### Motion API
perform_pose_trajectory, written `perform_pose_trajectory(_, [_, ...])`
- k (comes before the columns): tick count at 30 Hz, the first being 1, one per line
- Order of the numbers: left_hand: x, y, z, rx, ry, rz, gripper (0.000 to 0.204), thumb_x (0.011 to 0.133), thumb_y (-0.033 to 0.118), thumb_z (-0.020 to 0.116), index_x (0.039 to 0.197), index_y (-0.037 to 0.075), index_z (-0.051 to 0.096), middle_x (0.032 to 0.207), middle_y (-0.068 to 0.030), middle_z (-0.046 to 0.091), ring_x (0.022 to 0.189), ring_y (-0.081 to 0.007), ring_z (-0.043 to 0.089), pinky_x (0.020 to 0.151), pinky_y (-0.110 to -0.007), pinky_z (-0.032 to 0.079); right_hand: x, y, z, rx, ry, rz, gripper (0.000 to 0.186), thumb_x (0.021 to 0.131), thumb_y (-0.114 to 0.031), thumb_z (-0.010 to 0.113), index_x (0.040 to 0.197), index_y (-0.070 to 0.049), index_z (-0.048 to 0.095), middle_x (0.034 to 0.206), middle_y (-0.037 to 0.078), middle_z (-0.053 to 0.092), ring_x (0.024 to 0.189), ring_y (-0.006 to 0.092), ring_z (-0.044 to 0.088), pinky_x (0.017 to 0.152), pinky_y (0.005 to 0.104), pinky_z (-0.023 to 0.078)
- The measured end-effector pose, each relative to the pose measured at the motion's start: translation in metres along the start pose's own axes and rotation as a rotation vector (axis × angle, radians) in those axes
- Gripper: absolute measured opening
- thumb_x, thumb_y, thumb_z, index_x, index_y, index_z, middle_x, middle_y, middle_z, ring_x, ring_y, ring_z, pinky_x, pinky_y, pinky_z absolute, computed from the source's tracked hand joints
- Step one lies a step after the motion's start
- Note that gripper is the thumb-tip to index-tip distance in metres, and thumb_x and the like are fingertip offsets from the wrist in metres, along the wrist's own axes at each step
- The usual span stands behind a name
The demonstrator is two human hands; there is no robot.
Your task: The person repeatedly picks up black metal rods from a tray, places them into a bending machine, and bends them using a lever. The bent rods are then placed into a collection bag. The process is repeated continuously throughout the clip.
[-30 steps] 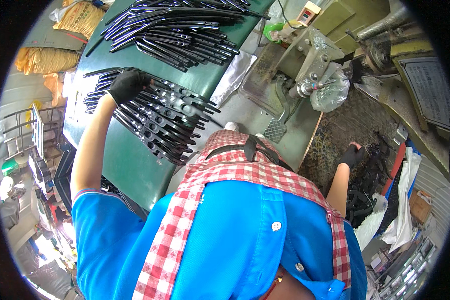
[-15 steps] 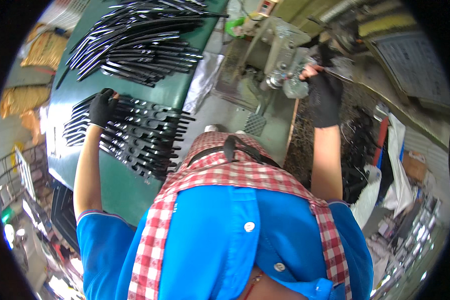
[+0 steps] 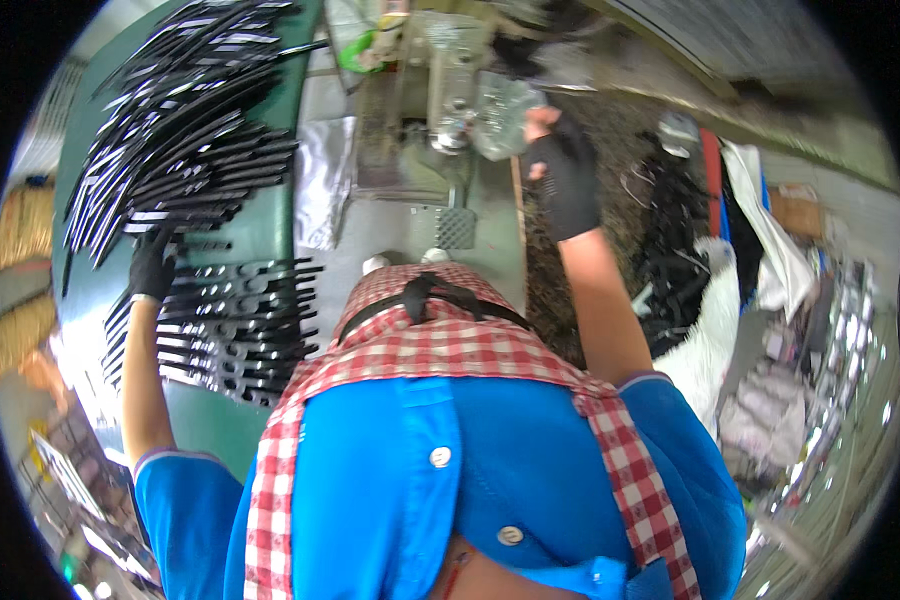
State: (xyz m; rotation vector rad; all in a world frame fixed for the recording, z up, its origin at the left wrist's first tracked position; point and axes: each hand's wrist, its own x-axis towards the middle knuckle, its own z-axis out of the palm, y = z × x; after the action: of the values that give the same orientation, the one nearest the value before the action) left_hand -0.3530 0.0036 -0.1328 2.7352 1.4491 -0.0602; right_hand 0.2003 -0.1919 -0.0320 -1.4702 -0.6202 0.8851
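My left hand (image 3: 152, 262), in a black fingerless glove, is at the near edge of a heap of long black glossy strips (image 3: 185, 150). Its fingers are dark against the strips, so their grip does not show. Just nearer on the same green table lies a row of black strips with wider, notched ends (image 3: 240, 325). My right hand (image 3: 562, 170), also gloved, is raised beside a machine head (image 3: 453, 105) wrapped partly in clear plastic (image 3: 502, 115). Its bare thumb and fingertips are apart, somewhat blurred, with nothing visible between them.
Below the machine is a textured metal foot pedal (image 3: 456, 228). Silvery sheeting (image 3: 324, 180) hangs by the green table's (image 3: 205, 410) right edge. Black scraps (image 3: 675, 240) and a white sack (image 3: 705, 310) lie at my right. Yellowish sacks (image 3: 25, 225) stand far left.
My left hand has moved from the notched row to the near edge of the heap. My right thumb and fingers have spread apart beside the plastic. The view has turned.
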Motion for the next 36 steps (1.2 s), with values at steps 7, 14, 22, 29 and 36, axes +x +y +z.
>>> perform_pose_trajectory(7, [-0.002, -0.031, 0.029, -0.149, 0.082, 0.125, 0.039, 0.079, 0.004, 0.063, 0.117, 0.006, 0.054, 0.1, -0.0135, 0.063, 0.093, -0.0321, 0.061, 0.083, -0.04, 0.048, -0.044, 0.119, -0.157, -0.56, -0.264, 0.002, 0.013, 0.083, -0.013, 0.062, 0.087, -0.001, 0.062, 0.085, 0.012, 0.065, 0.081, 0.0222, 0.063, 0.074, 0.0341, 0.049])
perform_pose_trajectory(14, [0.036, 0.043, -0.02, -0.368, 0.182, 0.202, 0.03, 0.089, 0.006, 0.056, 0.118, 0.003, 0.056, 0.11, -0.0161, 0.062, 0.101, -0.0301, 0.06, 0.086, -0.036, 0.047, -0.082, 0.144, -0.319, -1.883, -0.253, 0.157, 0.018, 0.075, -0.021, 0.063, 0.084, -0.006, 0.06, 0.078, 0.015, 0.06, 0.079, 0.0346, 0.061, 0.072, 0.0435, 0.048])
perform_pose_trajectory(22, [0.072, 0.164, -0.092, -0.288, 0.255, 0.466, 0.031, 0.084, 0.015, 0.063, 0.112, 0.005, 0.054, 0.097, -0.0162, 0.063, 0.075, -0.034, 0.062, 0.062, -0.039, 0.049, -0.042, 0.052, -0.229, -1.252, 0.282, -0.109, 0.021, 0.081, -0.021, 0.065, 0.091, -0.003, 0.061, 0.081, 0.011, 0.062, 0.077, 0.0302, 0.061, 0.068, 0.0406, 0.048])
perform_pose_trajectory(29, [0.099, 0.269, -0.151, -0.394, 0.121, 0.631, 0.027, 0.089, 0.034, 0.055, 0.096, 0.008, 0.055, 0.073, -0.0157, 0.057, 0.065, -0.0364, 0.057, 0.054, -0.044, 0.042, -0.008, -0.016, -0.093, 0.424, 0.404, -0.003, 0.03, 0.091, -0.014, 0.054, 0.113, 0.005, 0.049, 0.106, 0.018, 0.057, 0.101, 0.0292, 0.056, 0.094, 0.0402, 0.046])
perform_pose_trajectory(36, [0.095, 0.283, -0.156, -0.541, 0.079, 0.541, 0.033, 0.091, 0.04, 0.052, 0.092, 0.007, 0.058, 0.059, -0.0166, 0.053, 0.058, -0.0375, 0.056, 0.051, -0.045, 0.04, -0.009, -0.022, -0.058, 0.573, 0.0, -0.091, 0.033, 0.094, -0.018, 0.047, 0.111, 0.01, 0.049, 0.111, 0.022, 0.056, 0.105, 0.0303, 0.054, 0.098, 0.0423, 0.043])
